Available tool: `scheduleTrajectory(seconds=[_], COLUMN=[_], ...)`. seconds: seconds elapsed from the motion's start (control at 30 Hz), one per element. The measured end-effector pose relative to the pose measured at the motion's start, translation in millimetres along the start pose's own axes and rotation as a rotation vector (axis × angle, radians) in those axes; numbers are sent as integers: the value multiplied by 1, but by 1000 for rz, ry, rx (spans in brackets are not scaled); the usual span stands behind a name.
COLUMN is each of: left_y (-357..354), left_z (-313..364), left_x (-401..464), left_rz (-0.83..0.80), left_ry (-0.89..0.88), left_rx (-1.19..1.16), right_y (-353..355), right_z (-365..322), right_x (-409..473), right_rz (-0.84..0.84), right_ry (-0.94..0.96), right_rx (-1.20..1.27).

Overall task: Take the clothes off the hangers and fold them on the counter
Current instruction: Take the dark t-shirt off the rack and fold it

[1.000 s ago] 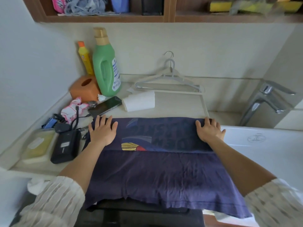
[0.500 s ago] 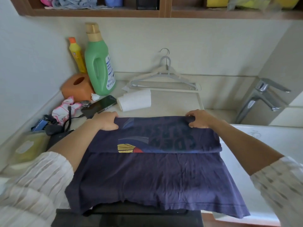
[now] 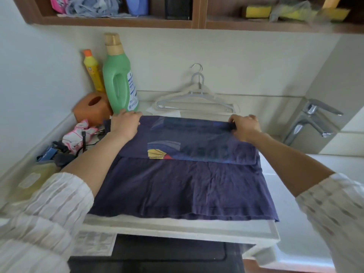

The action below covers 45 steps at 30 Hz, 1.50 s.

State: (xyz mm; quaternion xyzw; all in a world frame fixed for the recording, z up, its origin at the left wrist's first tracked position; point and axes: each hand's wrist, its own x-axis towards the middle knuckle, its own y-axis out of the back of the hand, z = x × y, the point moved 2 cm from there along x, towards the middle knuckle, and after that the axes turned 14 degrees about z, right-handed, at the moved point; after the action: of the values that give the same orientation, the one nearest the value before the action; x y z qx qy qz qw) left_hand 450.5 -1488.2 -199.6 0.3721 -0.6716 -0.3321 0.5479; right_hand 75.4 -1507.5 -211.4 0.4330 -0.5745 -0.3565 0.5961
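Already partly folded, the navy shirt (image 3: 177, 186) lies mid-frame on the counter (image 3: 177, 226). Left hand (image 3: 126, 123) and right hand (image 3: 244, 126) each pinch its far edge; uneven pulling could skew the fold or nudge the green bottle (image 3: 119, 79) at upper left.

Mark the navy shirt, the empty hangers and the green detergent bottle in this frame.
navy shirt (image 3: 177, 186): head view, on its lower unfolded panel.
empty hangers (image 3: 197, 102): head view, on the shoulder bars below the hooks.
green detergent bottle (image 3: 116, 75): head view, on its body.
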Motion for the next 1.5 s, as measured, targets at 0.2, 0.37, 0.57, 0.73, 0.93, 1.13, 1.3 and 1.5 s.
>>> scheduleTrajectory(seconds=[0.2, 0.37, 0.57, 0.73, 0.93, 1.13, 1.3, 1.5], left_y=[19, 45, 40, 25, 26, 49, 55, 36], left_z=[-15, -21, -21, -18, -17, -6, 45, 182], left_x=[-37, -101, -201, -236, -235, -216, -161, -115], left_rz=[242, 429, 373, 88, 4, -525, -251, -251], left_ry=[-43, -88, -145, -87, -80, 123, 106, -205], left_rx=[-111, -159, -171, -168, -108, -186, -372, -469], right_y=[31, 50, 52, 28, 31, 26, 41, 30], right_z=[2, 16, 38, 57, 69, 73, 62, 39], right_x=[-28, -95, -179, -213, -231, -237, -181, -140], right_rz=[295, 537, 610, 468, 167, -305, 16, -56], right_ry=[43, 237, 245, 293, 22, -79, -339, -254], right_rx=[-47, -43, -170, -188, -155, -157, 43, -40])
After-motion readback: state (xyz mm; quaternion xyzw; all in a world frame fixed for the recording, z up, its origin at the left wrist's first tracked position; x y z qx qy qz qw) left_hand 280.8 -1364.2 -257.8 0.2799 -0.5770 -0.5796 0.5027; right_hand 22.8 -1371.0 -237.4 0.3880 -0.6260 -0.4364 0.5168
